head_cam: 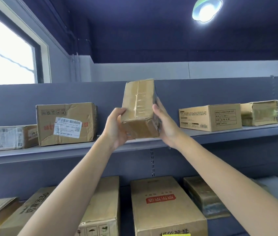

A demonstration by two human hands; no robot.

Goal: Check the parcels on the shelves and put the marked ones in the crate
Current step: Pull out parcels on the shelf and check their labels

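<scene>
I hold a small taped cardboard parcel (139,106) tilted up on end over the front edge of the upper grey shelf (66,149). My left hand (116,126) grips its lower left corner, and my right hand (164,123) clasps its right side. The faces turned to me show clear tape and no label. No crate is in view.
On the upper shelf stand a dented box with a white shipping label (66,124), a flat parcel (7,137) at the far left, and a printed box (210,117) and a taped parcel (259,113) at the right. Several boxes, one with a red logo (164,205), fill the lower shelf.
</scene>
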